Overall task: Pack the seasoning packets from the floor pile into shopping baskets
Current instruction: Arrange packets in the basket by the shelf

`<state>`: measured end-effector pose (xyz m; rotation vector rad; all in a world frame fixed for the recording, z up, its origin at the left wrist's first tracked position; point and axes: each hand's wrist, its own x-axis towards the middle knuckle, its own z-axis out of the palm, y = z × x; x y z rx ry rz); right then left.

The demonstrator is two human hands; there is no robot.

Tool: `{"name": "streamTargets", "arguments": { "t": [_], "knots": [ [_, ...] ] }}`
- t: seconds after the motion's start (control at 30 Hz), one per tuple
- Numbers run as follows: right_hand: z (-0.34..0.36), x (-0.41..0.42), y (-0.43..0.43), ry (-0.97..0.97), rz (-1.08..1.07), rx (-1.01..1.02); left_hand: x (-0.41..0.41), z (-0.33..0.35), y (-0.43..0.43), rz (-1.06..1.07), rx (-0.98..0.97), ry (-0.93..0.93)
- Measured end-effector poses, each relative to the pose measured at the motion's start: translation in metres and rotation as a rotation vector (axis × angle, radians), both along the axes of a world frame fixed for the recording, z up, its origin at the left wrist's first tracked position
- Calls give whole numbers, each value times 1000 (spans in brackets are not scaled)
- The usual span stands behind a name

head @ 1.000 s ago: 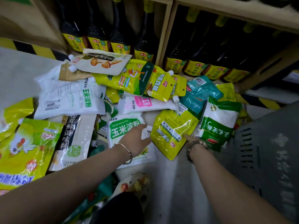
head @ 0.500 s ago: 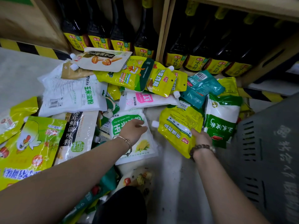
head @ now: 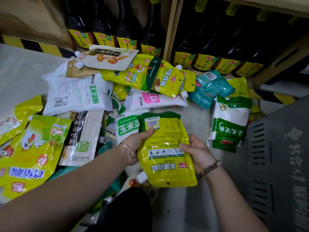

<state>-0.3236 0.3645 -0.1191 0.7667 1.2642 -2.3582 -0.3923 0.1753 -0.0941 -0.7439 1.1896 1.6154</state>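
A yellow spouted seasoning pouch (head: 165, 148) is lifted off the floor, back side up with its barcode at the top. My left hand (head: 137, 139) grips its left edge and my right hand (head: 195, 151) grips its right edge. Beneath and behind it lies the floor pile: a white and green cornstarch bag (head: 127, 128), a white starch bag (head: 80, 94), a large yellow chicken-print bag (head: 31, 153), a green and white bag (head: 229, 121), teal packets (head: 210, 87). A dark grey shopping basket (head: 277, 164) stands at the right.
Dark soy sauce bottles (head: 127, 30) with yellow labels fill the low wooden shelf behind the pile. Yellow and black hazard tape (head: 33, 46) runs along the shelf base. A strip of bare grey floor (head: 187, 210) lies between the pile and the basket.
My right hand lifted the yellow pouch from the pile and turned it toward me. My left hand left the cornstarch bag and took hold of the pouch's left edge.
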Motion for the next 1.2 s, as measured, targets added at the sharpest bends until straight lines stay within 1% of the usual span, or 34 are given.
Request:
{"name": "streamTargets", "arguments": {
  "t": [0.07,0.17,0.27,0.33,0.43,0.5,0.6,0.67,0.73,0.8,0.9,0.97,1.07,1.13,1.2],
  "knots": [
    [2,-8,-10,-18,82,78,-1,1,-15,40,-68,47],
    [-4,-27,-22,-137,172,273,-1,-3,-42,159,-218,175],
    [-35,-51,-36,-187,130,602,10,0,-67,250,-337,261],
    [-43,-64,-52,-168,154,755,19,7,-77,267,-408,297],
    [-39,-83,-76,-142,276,811,26,10,-85,336,-430,332],
    [-37,-96,-88,-187,317,849,25,22,-84,350,-413,300],
    [-36,-109,-102,-310,409,1004,16,17,-96,406,-454,312],
    [-36,-113,-107,-339,463,1118,12,19,-101,397,-443,313],
    [-37,-117,-110,-325,459,1095,11,19,-106,413,-468,338],
    [-41,-119,-112,-295,421,1006,12,18,-112,455,-464,352],
    [-44,-115,-110,-260,362,903,13,15,-115,461,-487,290],
    [-43,-110,-104,-239,326,854,12,17,-115,468,-500,303],
    [-44,-100,-88,-244,268,827,10,5,-124,423,-555,304],
    [-41,-93,-73,-217,218,841,9,-31,-147,399,-573,302],
    [-35,-87,-53,-180,184,867,6,-7,-135,375,-549,302]
  ]
}}
